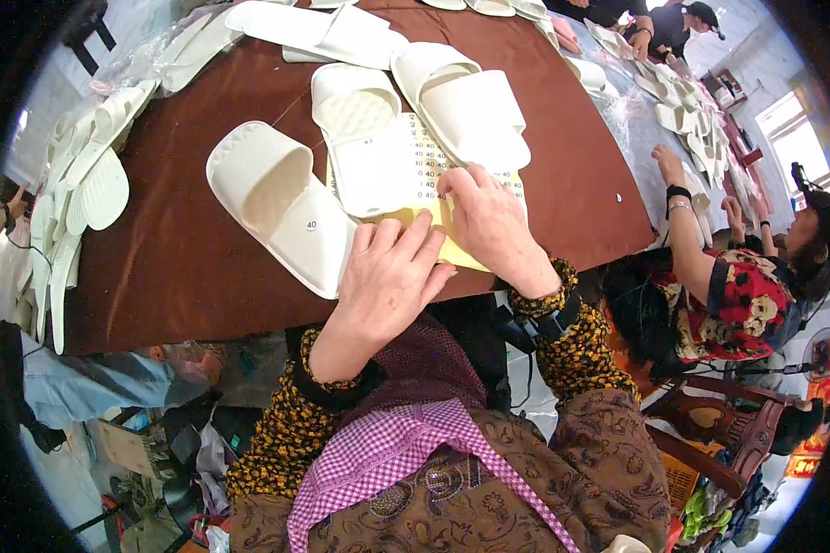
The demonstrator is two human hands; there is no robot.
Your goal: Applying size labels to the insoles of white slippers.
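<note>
A yellow sheet of small round white stickers (427, 175) lies on the brown cloth, partly covered by slippers. My left hand (387, 272) rests on its near edge, fingers stretched out and lying flat. My right hand (496, 221) is over the sheet's right part, its fingers bent and fingertips together at the stickers; whatever is between them is hidden. A cream slipper (258, 198) with a round sticker on its insole lies to the left, its heel next to my left hand. Another slipper (360, 138) lies on the sheet, and one more (470, 106) lies just beyond my right hand.
Further cream slippers (323, 32) lie at the far edge of the brown table cloth (175, 267), and a pile of slippers (88, 180) lines the left. On the right a person in a red floral top (733, 300) reaches over a table with more slippers (696, 120). A wooden chair (724, 419) stands lower right.
</note>
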